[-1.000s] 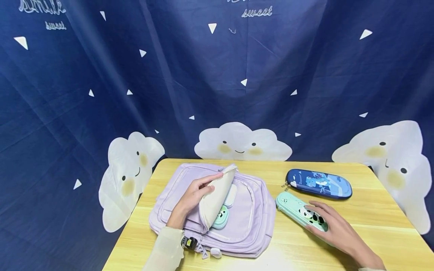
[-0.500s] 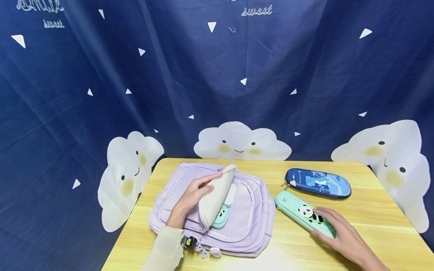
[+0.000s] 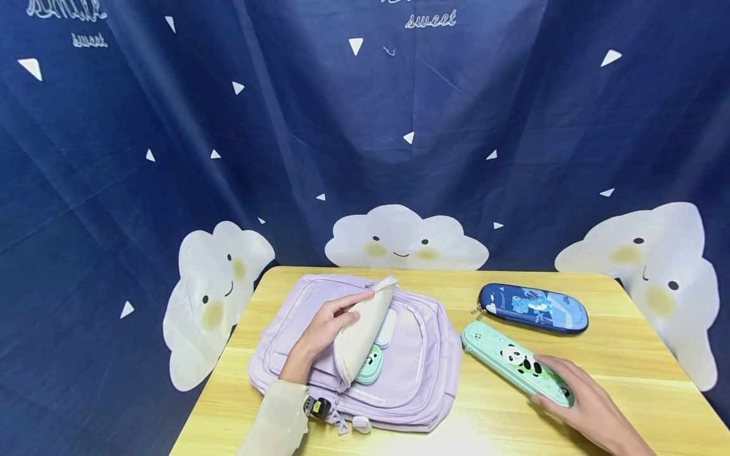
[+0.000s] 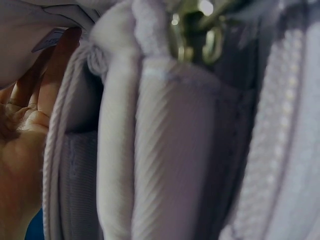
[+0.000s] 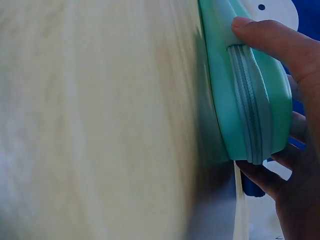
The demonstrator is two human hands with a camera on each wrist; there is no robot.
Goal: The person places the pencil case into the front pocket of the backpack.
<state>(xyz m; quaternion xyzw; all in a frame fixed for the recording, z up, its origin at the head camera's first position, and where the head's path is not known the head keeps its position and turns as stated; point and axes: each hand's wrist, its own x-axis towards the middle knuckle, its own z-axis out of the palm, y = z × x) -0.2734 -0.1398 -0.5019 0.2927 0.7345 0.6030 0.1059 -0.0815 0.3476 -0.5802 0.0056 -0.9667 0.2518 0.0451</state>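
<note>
A lilac backpack (image 3: 399, 392) lies flat on the table, its front pocket flap (image 3: 365, 335) folded back to show a cream lining. My left hand (image 3: 325, 329) holds that flap by its edge; in the left wrist view its palm (image 4: 22, 145) sits behind the fabric, fingertips partly hidden. Beside the flap, a small mint green case (image 3: 369, 367) and a white rounded piece (image 3: 386, 328) show on the bag. My right hand (image 3: 587, 405) grips the near end of a mint green panda pencil case (image 3: 507, 358), thumb on its zip side (image 5: 247, 100), fingers round the far side.
A dark blue dinosaur pencil case (image 3: 533, 307) lies behind the panda one, near the table's back right. Zip pulls and a white tag (image 3: 362, 424) hang off the bag's front edge. A navy curtain (image 3: 365, 126) with cloud faces hangs behind the wooden table (image 3: 485, 418).
My right hand has slid toward the near right end of the panda pencil case, uncovering more of the panda print. The left hand and the flap look unmoved.
</note>
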